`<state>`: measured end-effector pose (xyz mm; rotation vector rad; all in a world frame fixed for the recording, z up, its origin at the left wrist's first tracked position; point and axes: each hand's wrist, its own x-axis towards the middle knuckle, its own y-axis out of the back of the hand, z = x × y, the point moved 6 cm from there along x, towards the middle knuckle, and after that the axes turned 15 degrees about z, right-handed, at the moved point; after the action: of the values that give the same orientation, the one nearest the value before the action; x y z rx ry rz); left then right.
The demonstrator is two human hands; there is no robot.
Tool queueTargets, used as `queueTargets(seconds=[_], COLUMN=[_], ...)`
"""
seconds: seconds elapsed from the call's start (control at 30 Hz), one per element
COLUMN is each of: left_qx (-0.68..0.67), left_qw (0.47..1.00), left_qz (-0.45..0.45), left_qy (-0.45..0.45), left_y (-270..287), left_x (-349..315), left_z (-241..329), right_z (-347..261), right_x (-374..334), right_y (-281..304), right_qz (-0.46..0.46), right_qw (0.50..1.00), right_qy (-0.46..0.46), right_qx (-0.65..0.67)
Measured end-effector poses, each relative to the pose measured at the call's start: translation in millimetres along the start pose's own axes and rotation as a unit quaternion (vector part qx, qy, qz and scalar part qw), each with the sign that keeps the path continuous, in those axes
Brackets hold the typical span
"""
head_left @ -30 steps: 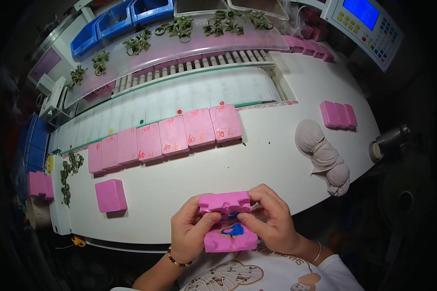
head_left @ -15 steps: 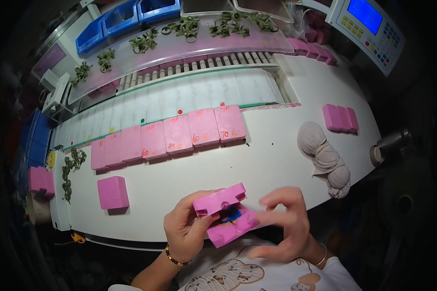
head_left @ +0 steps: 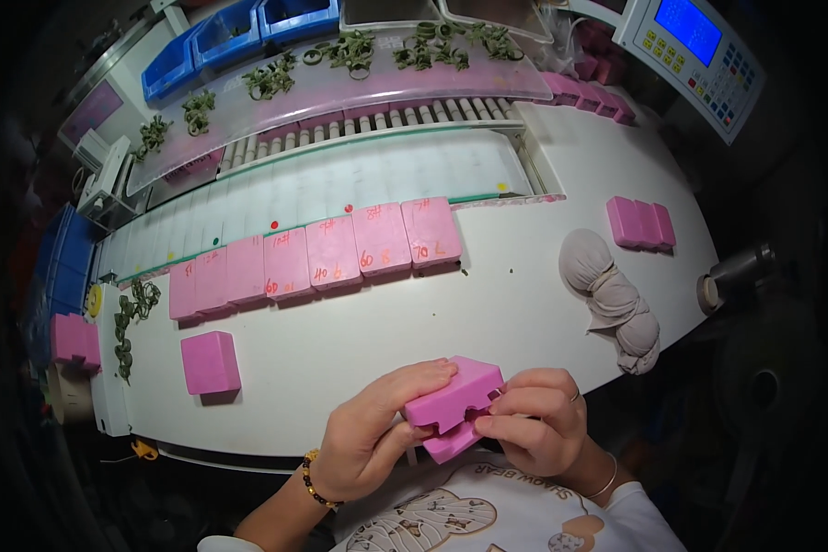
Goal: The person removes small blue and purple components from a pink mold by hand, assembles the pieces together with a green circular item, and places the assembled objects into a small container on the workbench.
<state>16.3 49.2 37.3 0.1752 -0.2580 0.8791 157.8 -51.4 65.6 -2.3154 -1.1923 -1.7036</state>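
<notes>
Where my notched pink block (head_left: 457,394) is: in front of me by the near edge of the white tabletop (head_left: 331,354), its two halves gaping along the seam.
Left hand (head_left: 368,425): grasping the block, fingers over the upper half, thumb low at the left end.
Right hand (head_left: 545,419): fingers curled at the right end, tips by the gap; whether they pinch a half or something small, I cannot tell.
Seam work: I judge I'm busy at the parting line, opening or closing unclear; a next move would call for both grips working together, fingertips out of the gap.
Far side: bare white surface reaches toward the row of pink blocks (head_left: 331,253).
Left side: a lone pink block (head_left: 209,362), well apart from my wrist.
Right side: a grey cloth bundle (head_left: 612,299) beyond my knuckles, near the tabletop's edge.
</notes>
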Motion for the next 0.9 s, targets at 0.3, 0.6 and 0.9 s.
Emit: queueTargets(seconds=[0.3, 0.6, 0.9], left_qx=[-0.073, -0.119, -0.134], left_qw=[0.997, 0.984, 0.963], left_qz=[0.024, 0.08, 0.189], left_qy=[0.006, 0.109, 0.139], left_y=[-4, -6, -4], left_x=[-6, -12, -7], left_z=[-6, -20, -27], right_z=[22, 42, 50], right_x=[11, -12, -21], right_y=[-10, -28, -40], right_qz=[0.026, -0.008, 0.051], right_qw=[0.978, 0.784, 0.768], right_qy=[-0.182, -0.457, -0.527], right_qx=[0.096, 0.419, 0.361])
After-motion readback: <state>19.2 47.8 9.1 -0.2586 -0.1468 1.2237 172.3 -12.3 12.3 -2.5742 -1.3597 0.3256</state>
